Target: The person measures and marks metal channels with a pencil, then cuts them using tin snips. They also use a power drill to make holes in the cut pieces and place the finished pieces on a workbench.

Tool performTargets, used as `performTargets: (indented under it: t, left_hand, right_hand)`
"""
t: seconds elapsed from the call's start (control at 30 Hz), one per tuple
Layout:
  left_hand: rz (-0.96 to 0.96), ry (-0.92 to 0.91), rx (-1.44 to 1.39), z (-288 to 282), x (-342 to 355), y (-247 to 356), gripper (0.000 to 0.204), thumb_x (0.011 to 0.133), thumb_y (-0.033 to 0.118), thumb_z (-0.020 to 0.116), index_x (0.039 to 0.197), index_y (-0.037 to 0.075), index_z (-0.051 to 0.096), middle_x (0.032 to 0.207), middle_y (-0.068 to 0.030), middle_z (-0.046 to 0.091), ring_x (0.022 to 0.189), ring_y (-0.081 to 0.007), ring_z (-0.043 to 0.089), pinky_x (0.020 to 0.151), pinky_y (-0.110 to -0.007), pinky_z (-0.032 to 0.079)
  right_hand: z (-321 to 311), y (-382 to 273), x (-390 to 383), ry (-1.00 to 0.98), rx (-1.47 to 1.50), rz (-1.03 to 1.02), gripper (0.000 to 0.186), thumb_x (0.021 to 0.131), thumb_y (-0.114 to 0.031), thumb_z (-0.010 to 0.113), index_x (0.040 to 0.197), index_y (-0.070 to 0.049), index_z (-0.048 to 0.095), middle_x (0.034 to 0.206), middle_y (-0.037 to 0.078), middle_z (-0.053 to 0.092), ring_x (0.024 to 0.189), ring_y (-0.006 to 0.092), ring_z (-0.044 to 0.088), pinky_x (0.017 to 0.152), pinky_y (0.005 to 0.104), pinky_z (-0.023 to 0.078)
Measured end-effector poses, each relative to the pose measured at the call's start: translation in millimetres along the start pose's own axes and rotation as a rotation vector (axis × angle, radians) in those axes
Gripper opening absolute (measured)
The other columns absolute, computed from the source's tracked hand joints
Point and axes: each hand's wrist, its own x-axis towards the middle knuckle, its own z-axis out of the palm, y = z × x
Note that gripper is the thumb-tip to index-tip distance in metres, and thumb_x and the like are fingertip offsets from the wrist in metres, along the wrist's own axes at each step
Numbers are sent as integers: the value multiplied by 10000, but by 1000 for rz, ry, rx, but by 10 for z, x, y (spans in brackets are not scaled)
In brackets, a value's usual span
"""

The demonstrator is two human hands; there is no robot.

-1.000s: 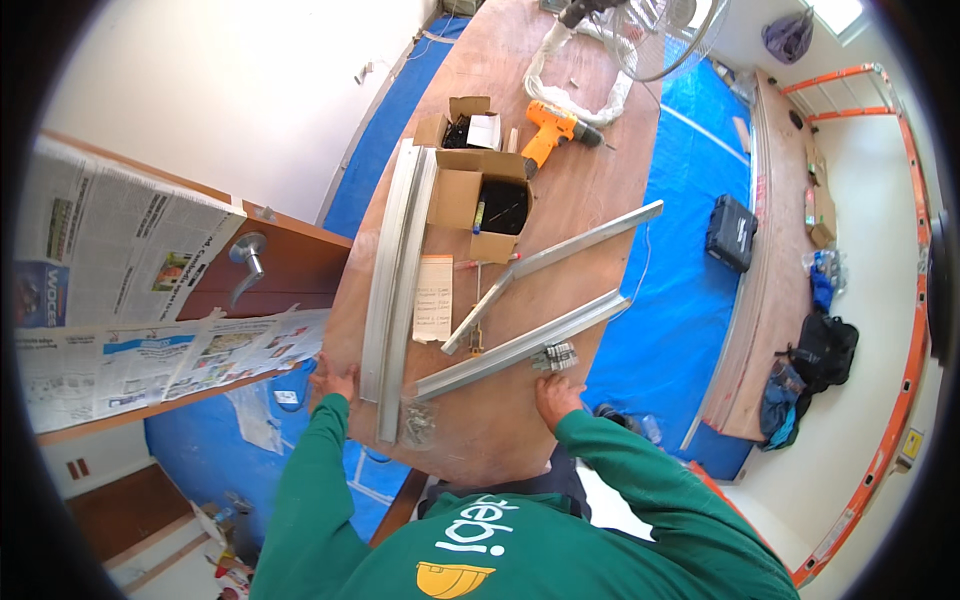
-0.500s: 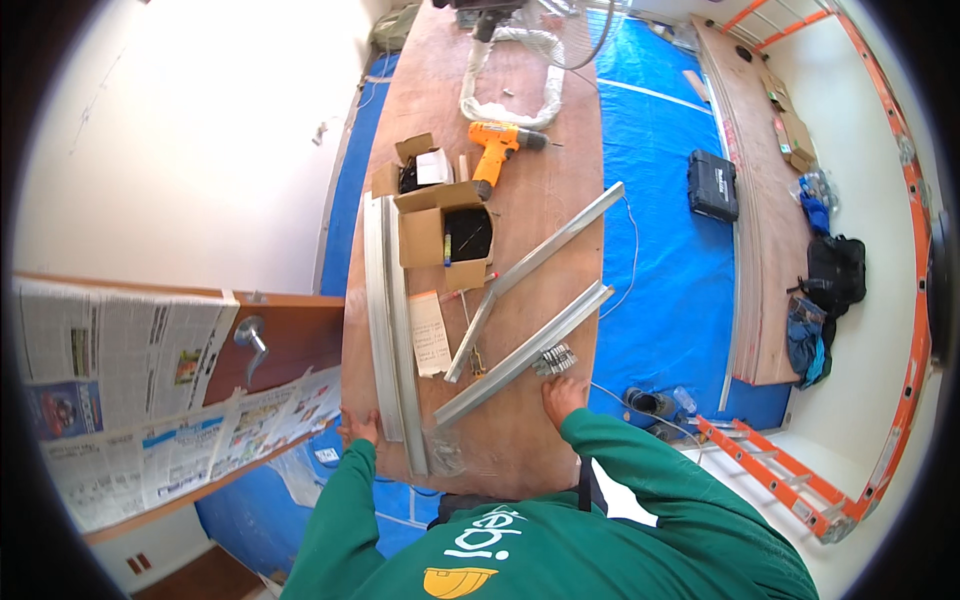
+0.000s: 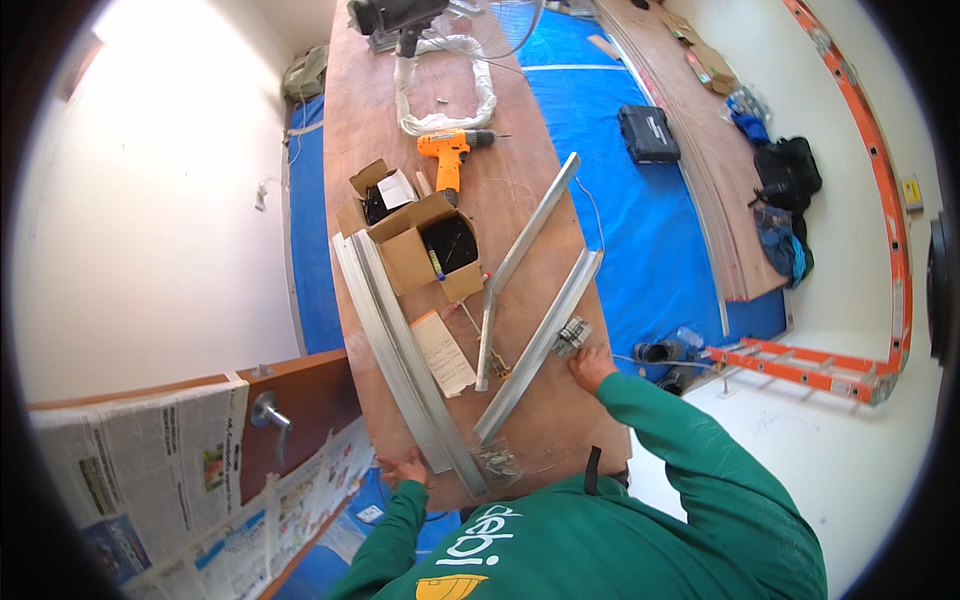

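At the left edge of the plywood tabletop, my left hand [image 3: 403, 467] rests with its fingers apart and holds nothing, beside a pair of long metal channels [image 3: 405, 355]. On the right side my right hand [image 3: 592, 368] lies on the board, fingers stretched out, nothing held. Just beyond it sits a cluster of small metal pieces [image 3: 572, 336], against a slanting metal channel [image 3: 540, 345]. A narrower metal strip [image 3: 522, 245] slants farther out, its near part bent at an angle. Between the metal lengths lie a handwritten note [image 3: 443, 352] and a small brass-coloured tool [image 3: 500, 367].
Farther out are an open cardboard box [image 3: 407, 262] of dark screws, an orange cordless drill [image 3: 447, 158] and a fan [image 3: 400, 15]. To the left stands a door [image 3: 325, 400] partly covered in newspaper. Blue sheeting [image 3: 625, 220], a black case [image 3: 648, 135] and an orange ladder [image 3: 890, 240] are on the right.
The whole view has turned, so the table now slants and its objects appear shifted. My hands remain at the table's two sides. Nothing has been picked up.
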Motion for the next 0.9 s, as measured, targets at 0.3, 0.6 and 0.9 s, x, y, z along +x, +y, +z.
performTargets:
  t: [0.3,0.6,0.9]
  left_hand:
    - [304,-178,-279,-862,374,-134,1313,845,656,798,1696,17,30,1696,-424,16,1554,-605,170,1289,-537,232]
    - [407,-327,-332,-106,1040,27,794,1108,577,406,1630,-19,349,1739,-270,230,1611,-389,233,1312,-438,196]
    - [-61,-285,-446,-432,317,663,1002,940,833,449,1718,245,218,1788,-216,79,1606,-561,85,1288,-663,146]
  right_hand:
    - [26,-2,-19,125,-84,20,195,951,-252,583,921,-141,740,888,112,680,822,323,667,715,573,478]
    - [235,100,-9,169,-62,-27,187,964,-162,544,1035,-41,668,1008,203,683,899,387,700,795,627,546]
    - [398,284,-95,-186,-75,16,344,990,-199,669,1287,-33,610,1165,241,676,1052,441,681,894,559,571]
